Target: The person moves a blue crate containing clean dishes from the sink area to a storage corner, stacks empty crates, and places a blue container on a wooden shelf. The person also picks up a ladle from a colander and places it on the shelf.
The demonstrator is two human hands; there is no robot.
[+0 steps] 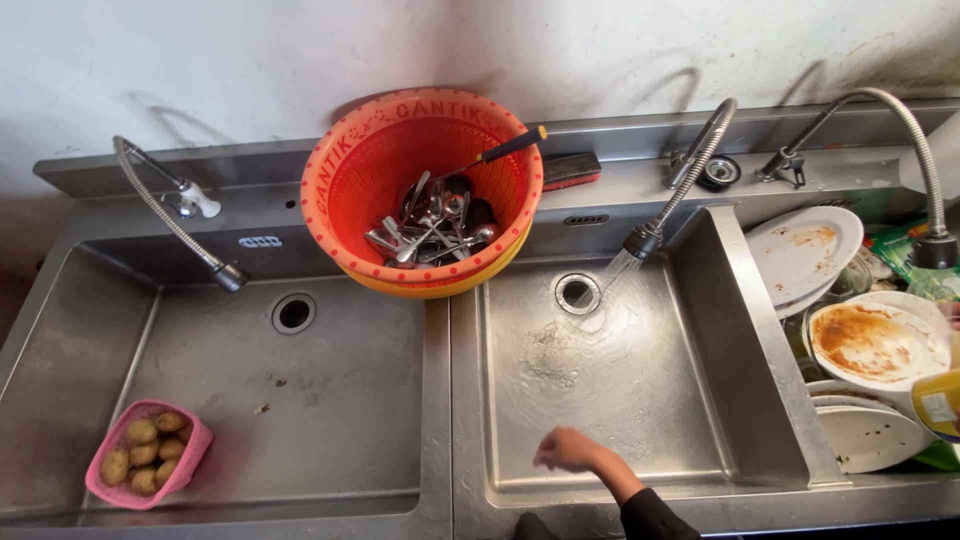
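- Your one visible hand (566, 449) comes up from the bottom edge on a dark sleeve (655, 512) and hangs low over the middle sink (600, 400); which hand it is, you cannot tell from this view.
- Its grip looks loosely curled with the fingers bent down, and nothing shows in it; whether it touches the wet sink floor you cannot tell.
- Up and just right of the grip, a flexible spray tap (645, 240) runs water onto the sink floor beside the drain (577, 293).
- Up and left of the grip, an orange colander (335, 170) full of metal cutlery (432, 228) sits on the divider, with a dark-handled tool leaning on its rim.
- Far left of the grip, a pink basket (192, 455) of small potatoes (145, 452) rests in the left sink (250, 380).
- Right of the grip, dirty white plates (878, 343) are stacked in the third basin, under another hose tap (935, 245).
- A yellow container (940, 402) shows at the right edge.
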